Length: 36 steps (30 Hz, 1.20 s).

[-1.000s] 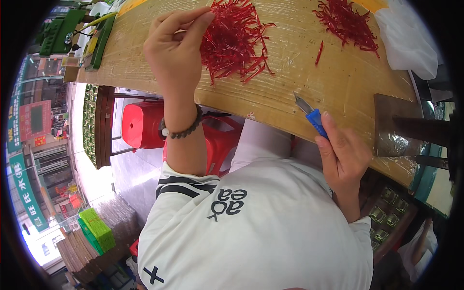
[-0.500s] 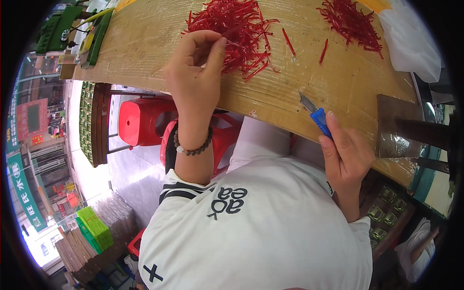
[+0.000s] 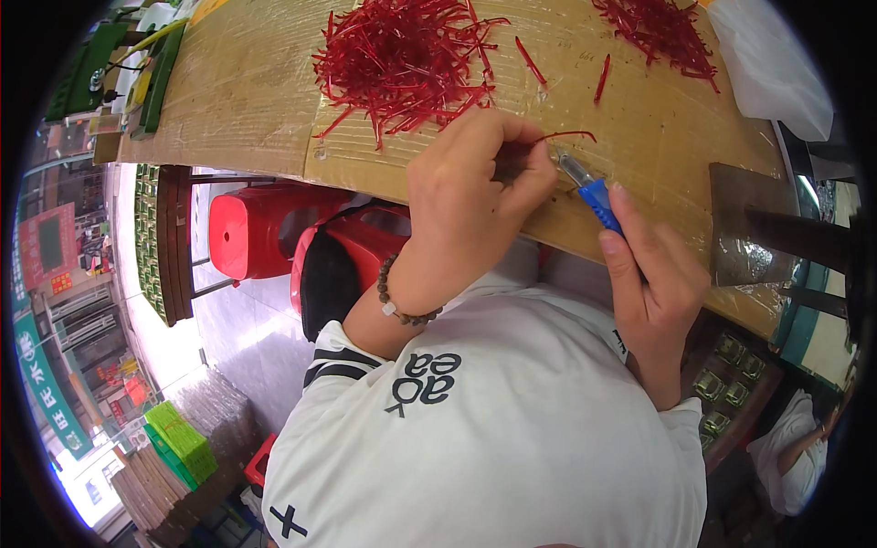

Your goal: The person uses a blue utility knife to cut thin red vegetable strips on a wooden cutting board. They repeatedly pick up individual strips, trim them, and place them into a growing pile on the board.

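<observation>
We see a thin red strip [image 3: 565,136] pinched in the left hand [image 3: 475,196], just below the big red strip pile [image 3: 402,59] on the cardboard-covered table [image 3: 237,100]; the right hand [image 3: 653,274] clamps a blue-handled utility knife [image 3: 589,187] beside it

Surface: a table [image 3: 247,100] covered in taped cardboard
Lying on it: red strips — one large heap [image 3: 402,59], a smaller heap [image 3: 658,27], two strays between
</observation>
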Motion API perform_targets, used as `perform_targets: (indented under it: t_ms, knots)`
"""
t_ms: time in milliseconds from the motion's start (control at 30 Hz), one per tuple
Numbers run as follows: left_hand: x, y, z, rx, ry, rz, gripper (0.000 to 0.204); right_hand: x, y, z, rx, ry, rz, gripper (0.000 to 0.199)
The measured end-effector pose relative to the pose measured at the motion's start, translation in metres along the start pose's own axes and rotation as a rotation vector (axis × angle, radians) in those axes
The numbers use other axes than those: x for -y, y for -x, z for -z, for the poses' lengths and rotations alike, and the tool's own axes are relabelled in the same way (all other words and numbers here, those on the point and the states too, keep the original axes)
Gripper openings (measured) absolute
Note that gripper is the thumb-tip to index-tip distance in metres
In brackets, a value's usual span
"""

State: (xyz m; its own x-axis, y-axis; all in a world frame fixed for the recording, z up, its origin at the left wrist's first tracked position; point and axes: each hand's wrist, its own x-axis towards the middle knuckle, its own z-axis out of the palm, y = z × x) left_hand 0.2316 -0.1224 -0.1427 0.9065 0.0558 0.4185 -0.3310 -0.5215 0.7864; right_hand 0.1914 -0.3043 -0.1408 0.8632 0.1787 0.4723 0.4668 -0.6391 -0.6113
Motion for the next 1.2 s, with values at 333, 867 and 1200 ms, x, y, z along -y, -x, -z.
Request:
perform_targets:
  t_ms: [333,867,1200]
  knots:
    - [0.006,0.0,-0.002,-0.052,-0.118,-0.208,0.019,0.003,-0.002,0.001,0.073,0.074,-0.013,0.038]
    - [0.013,0.005,-0.004,-0.047,-0.23,-0.303,0.02,0.008,-0.002,-0.005,0.083,0.286,0.019,0.034]
    - [0.008,0.006,-0.001,-0.059,-0.152,-0.149,0.014,0.002,-0.001,-0.004,0.007,0.163,0.024,0.041]
